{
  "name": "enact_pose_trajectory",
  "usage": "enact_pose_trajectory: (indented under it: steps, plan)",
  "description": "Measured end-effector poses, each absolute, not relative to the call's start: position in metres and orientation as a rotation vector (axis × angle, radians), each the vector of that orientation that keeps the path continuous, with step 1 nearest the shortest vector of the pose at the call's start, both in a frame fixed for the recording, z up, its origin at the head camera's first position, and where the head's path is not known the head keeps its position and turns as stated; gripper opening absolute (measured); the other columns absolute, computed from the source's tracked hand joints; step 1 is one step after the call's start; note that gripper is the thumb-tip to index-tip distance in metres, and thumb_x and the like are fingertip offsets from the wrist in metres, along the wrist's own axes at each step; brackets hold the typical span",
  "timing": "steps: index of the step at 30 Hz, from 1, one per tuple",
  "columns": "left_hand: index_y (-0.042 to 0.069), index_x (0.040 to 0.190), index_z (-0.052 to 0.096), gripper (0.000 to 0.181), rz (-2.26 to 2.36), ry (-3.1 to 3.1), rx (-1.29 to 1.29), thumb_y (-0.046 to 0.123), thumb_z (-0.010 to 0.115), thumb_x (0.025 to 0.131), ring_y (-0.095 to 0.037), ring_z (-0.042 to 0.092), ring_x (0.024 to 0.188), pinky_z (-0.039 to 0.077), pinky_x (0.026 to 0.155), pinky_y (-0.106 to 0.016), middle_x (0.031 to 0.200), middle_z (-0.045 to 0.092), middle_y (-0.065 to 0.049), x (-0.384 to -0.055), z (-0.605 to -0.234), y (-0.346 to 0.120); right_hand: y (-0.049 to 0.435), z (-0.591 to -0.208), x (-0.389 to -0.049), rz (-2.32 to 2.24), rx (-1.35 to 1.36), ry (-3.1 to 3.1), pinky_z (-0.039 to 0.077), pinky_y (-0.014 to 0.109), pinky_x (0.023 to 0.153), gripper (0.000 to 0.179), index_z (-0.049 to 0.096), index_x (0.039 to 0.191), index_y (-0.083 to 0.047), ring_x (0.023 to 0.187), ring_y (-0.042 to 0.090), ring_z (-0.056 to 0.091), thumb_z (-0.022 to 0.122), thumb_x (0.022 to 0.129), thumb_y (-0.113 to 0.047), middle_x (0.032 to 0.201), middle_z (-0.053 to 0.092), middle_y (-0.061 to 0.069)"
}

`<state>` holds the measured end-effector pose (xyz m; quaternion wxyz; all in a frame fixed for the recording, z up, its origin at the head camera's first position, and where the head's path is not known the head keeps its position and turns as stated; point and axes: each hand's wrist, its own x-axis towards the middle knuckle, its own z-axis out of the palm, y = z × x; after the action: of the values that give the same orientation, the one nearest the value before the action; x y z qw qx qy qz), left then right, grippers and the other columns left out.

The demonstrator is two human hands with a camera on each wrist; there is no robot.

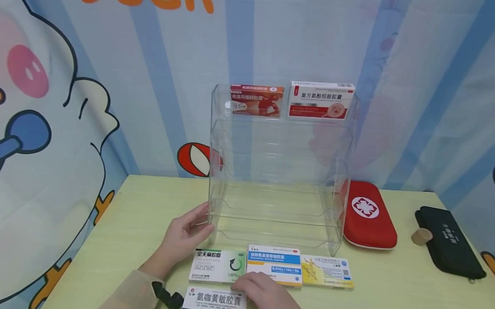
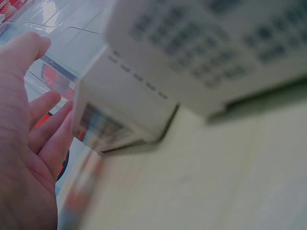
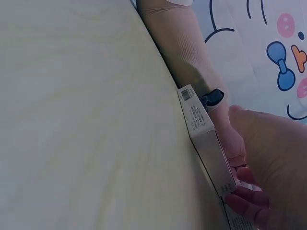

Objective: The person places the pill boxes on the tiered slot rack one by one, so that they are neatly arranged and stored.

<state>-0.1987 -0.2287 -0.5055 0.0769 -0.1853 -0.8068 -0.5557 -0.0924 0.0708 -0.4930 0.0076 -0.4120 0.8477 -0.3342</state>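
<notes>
A clear tiered display rack [image 1: 269, 224] stands on the table. My left hand [image 1: 188, 230] touches its left side, thumb toward the front; in the left wrist view the fingers [image 2: 53, 139] are loosely extended beside the rack's edge. My right hand [image 1: 272, 296] is over the right side of a white and green medicine box [image 1: 214, 300] lying nearest me. Its fingertips are at the box's far right corner, and in the right wrist view the thumb [image 3: 240, 115] stands apart from that box [image 3: 206, 139].
Before the rack lie a green-white box [image 1: 217, 266], a blue-white box [image 1: 273, 266] and a yellow-white box [image 1: 327, 271]. Red [image 1: 256, 102] and red-white [image 1: 321, 101] boxes occupy the top tier. To the right are a red first-aid case [image 1: 370, 224], a black pouch [image 1: 451, 241] and a small cylinder [image 1: 421, 236].
</notes>
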Motion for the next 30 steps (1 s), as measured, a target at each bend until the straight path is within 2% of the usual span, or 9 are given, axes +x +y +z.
enact_pose_trajectory:
  steps: [4, 8, 12, 18, 26, 30]
  plan:
    - [0.019, 0.163, 0.056, 0.066, -1.678, -2.423, -0.543, 0.012, 0.08, 0.102, -0.005, 0.071, 0.13, 0.063, 0.106, -0.025, 0.159, 0.065, -0.01, -0.199, -0.505, -0.229, 0.072, -0.497, -0.093, -0.994, -1.335, 2.63, 0.061, 0.033, 0.11, 0.057, 0.066, 0.143, -0.023, 0.128, 0.011, 0.067, 0.068, 0.103, -0.064, 0.142, 0.071, -0.007]
    - [0.019, 0.163, 0.055, 0.066, -1.676, -2.426, -0.542, 0.013, 0.08, 0.102, -0.006, 0.071, 0.131, 0.063, 0.106, -0.024, 0.16, 0.065, -0.009, -0.199, -0.505, -0.229, 0.072, -0.499, -0.095, -0.905, -1.43, 2.63, 0.061, 0.03, 0.107, 0.053, 0.067, 0.142, -0.019, 0.124, 0.013, 0.069, 0.068, 0.105, -0.058, 0.137, 0.074, -0.002]
    - [0.018, 0.162, 0.056, 0.066, -1.669, -2.422, -0.549, 0.012, 0.08, 0.102, -0.009, 0.072, 0.132, 0.063, 0.106, -0.025, 0.159, 0.065, -0.01, -0.198, -0.505, -0.229, 0.072, -0.499, -0.096, -0.853, -1.47, 2.624, 0.061, 0.028, 0.105, 0.052, 0.068, 0.142, -0.017, 0.122, 0.011, 0.068, 0.065, 0.108, -0.056, 0.134, 0.076, -0.004]
    - [0.016, 0.162, 0.056, 0.065, -1.674, -2.412, -0.558, 0.01, 0.079, 0.102, -0.008, 0.072, 0.131, 0.063, 0.105, -0.024, 0.159, 0.064, -0.012, -0.198, -0.505, -0.228, 0.071, -0.496, -0.093, -0.873, -1.389, 2.583, 0.06, 0.03, 0.106, 0.055, 0.067, 0.145, -0.021, 0.125, 0.008, 0.066, 0.063, 0.108, -0.061, 0.138, 0.074, -0.007]
    - [0.018, 0.163, 0.056, 0.065, -1.68, -2.408, -0.563, 0.011, 0.079, 0.102, -0.003, 0.07, 0.131, 0.063, 0.106, -0.025, 0.16, 0.064, -0.01, -0.199, -0.505, -0.229, 0.07, -0.49, -0.089, -0.933, -1.251, 2.553, 0.062, 0.036, 0.11, 0.065, 0.064, 0.151, -0.021, 0.132, 0.012, 0.068, 0.067, 0.103, -0.065, 0.144, 0.071, -0.005]
    - [0.017, 0.162, 0.056, 0.065, -1.679, -2.404, -0.567, 0.011, 0.079, 0.102, -0.002, 0.071, 0.13, 0.063, 0.105, -0.024, 0.159, 0.065, -0.011, -0.199, -0.506, -0.229, 0.07, -0.486, -0.088, -1.058, -1.13, 2.477, 0.062, 0.033, 0.11, 0.069, 0.062, 0.155, -0.023, 0.132, 0.007, 0.067, 0.071, 0.101, -0.066, 0.148, 0.07, -0.009]
